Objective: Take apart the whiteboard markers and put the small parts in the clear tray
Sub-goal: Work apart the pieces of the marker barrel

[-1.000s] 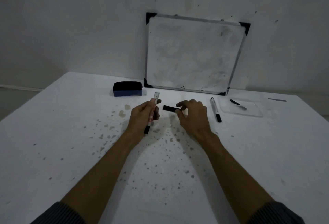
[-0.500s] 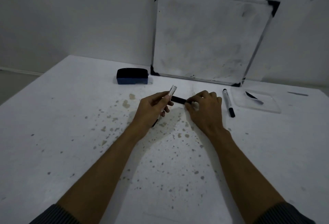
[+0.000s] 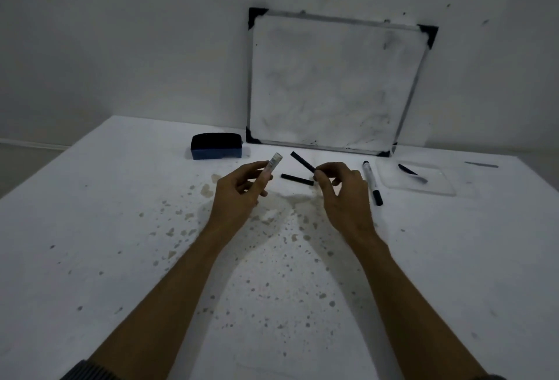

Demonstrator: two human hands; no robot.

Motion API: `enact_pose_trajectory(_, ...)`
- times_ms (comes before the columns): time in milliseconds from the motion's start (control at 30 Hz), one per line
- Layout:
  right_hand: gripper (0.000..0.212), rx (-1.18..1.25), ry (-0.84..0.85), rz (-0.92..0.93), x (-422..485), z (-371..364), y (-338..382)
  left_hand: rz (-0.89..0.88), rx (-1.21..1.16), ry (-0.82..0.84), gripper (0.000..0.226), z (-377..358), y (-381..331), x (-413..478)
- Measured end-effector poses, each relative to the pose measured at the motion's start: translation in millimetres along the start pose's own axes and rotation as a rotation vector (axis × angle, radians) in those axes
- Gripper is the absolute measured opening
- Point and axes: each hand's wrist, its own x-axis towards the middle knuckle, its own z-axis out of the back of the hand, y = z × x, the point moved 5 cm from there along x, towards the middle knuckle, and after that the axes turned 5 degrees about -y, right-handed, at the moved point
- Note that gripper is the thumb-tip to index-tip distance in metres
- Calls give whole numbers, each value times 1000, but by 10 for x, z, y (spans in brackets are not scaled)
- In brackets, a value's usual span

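While left hand (image 3: 239, 192) grips a pale marker barrel (image 3: 271, 168), right hand (image 3: 341, 189) pinches a thin black stick (image 3: 302, 162).

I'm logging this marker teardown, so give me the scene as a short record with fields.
left hand: holds marker barrel
right hand: pinches black stick by one end
table: second black stick, whole marker, eraser
clear tray: one dark part
whiteboard: leans on wall
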Motion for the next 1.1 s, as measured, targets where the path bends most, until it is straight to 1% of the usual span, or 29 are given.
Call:
enact_pose_trajectory(100,17,246,-113,-171,-131,175,-78,17,-5,32,25,-59,-26,-43)
enact_pose_trajectory(167,12,431,-170,-301,-191,209,-148,37,-28,63,26,-99,-34,-80)
enact_pose_trajectory(233,10,602,-161,-415,-200,168,-207,47,-41,86,28,-116,-49,-107)
enact_pose_trajectory(300,18,658,-120,-450,-181,117,-248,59,-53,111,27,-128,-69,-132)
enact_pose_trajectory(400,26,677,-96,-447,-170,74,-284,69,-69,141,27,-145,-91,-165)
enact_pose_trajectory(600,23,654,-114,-445,-180,92,-283,69,-32,159,27,-150,-44,-164)
enact_pose_trajectory(667,21,596,-108,-405,-183,132,-232,59,-21,176,27,-165,-28,-170)
enact_pose_trajectory(733,22,479,-113,-337,-181,177,-170,26,15,205,27,-187,-36,-192)
enact_pose_trajectory(833,23,349,-139,-215,-202,201,-55,-70,153,214,27,-226,-81,-254)
enact_pose_trajectory(933,17,352,-155,-173,-242,161,44,-40,80,205,25,-324,-113,-354)
enact_pose_trajectory(1000,11,354,-171,-181,-265,130,66,-14,34,210,26,-401,-119,-420)
enact_pose_trajectory(1100,19,341,-124,-132,-268,73,84,31,14,204,26,-410,-96,-419)
